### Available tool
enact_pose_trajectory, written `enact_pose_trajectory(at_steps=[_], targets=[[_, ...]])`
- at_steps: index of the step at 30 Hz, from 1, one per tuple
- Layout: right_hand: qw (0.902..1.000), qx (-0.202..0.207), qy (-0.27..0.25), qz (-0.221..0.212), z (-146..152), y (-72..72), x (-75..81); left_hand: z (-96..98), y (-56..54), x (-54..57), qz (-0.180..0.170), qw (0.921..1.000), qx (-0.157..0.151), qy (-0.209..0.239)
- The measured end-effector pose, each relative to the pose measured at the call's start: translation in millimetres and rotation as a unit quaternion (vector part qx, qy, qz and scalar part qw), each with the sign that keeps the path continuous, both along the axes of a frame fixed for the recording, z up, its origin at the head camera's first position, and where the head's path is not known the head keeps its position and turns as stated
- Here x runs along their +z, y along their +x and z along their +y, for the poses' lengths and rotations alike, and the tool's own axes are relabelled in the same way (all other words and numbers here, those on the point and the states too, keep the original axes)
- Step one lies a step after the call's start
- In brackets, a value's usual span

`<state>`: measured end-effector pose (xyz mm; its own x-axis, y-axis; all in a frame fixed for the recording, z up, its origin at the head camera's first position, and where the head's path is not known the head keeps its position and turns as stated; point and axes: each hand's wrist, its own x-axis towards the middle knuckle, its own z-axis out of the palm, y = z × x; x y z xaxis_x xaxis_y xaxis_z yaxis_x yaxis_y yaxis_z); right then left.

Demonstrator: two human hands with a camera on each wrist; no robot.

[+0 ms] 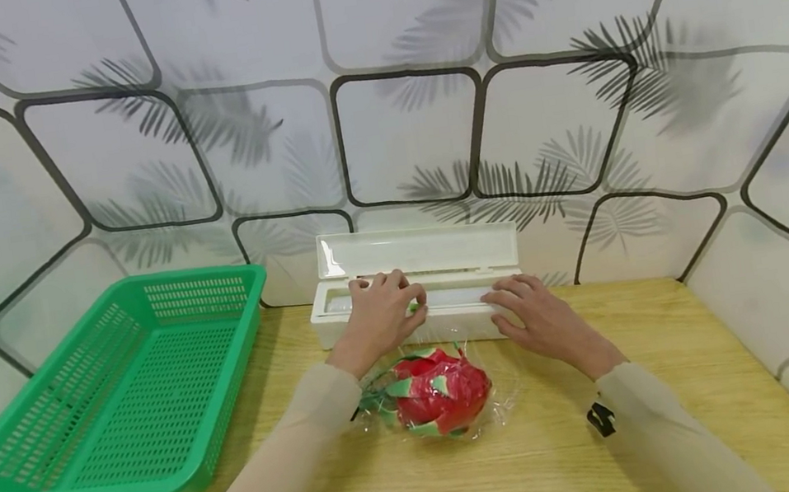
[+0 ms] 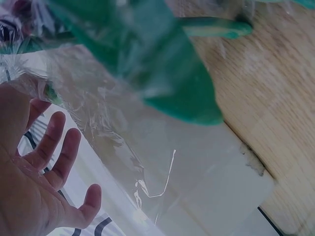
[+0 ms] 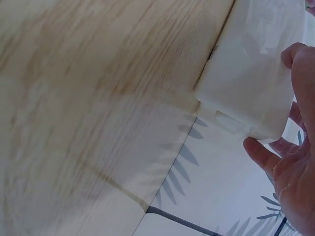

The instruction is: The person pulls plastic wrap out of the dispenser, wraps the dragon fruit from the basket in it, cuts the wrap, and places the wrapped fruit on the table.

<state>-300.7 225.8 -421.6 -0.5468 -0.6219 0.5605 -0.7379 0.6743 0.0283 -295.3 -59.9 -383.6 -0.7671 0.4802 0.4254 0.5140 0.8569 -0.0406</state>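
Observation:
A dragon fruit [image 1: 451, 388] wrapped in clear cling film lies on the table in front of a white cling film dispenser box [image 1: 383, 328], its lid [image 1: 417, 249] raised. My left hand [image 1: 384, 314] is over the box's left half, thumb and forefinger pinching a small green slider [image 1: 413, 307] at its front edge. Film [image 2: 106, 113] hangs below that hand in the left wrist view, beside a green fruit scale [image 2: 182, 83]. My right hand [image 1: 538, 314] grips the box's right end, thumb on the front face, fingers over the top; its thumb [image 3: 294, 54] shows in the right wrist view.
A green plastic basket [image 1: 233, 383] stands on the left of the wooden table [image 1: 542, 459]. Patterned wall covering [image 1: 410, 136] rises right behind the box and along both sides. A small black clip [image 1: 600, 418] is at the right sleeve.

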Motion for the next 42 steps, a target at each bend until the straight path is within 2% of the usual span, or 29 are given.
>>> enact_pose_trajectory(at_steps=[9, 15, 26, 42], targets=[[0.9999, -0.014, 0.006, -0.004, 1.4, 1.3, 2.5, 0.7, 1.0, -0.4, 0.020, 0.9997, -0.007, 0.006], [0.9990, -0.030, 0.031, -0.012, 2.6, 1.0, 5.2, 0.6, 0.4, -0.7, 0.029, 0.9995, -0.008, 0.005], [0.9980, -0.036, 0.047, -0.021, 2.1, -0.2, 6.1, -1.1, 0.9, -0.8, 0.026, 0.9996, -0.006, 0.000], [0.9986, -0.032, 0.039, -0.017, 1.0, 0.4, 6.7, -3.7, 0.7, -1.3, 0.012, 0.9999, 0.003, 0.007]])
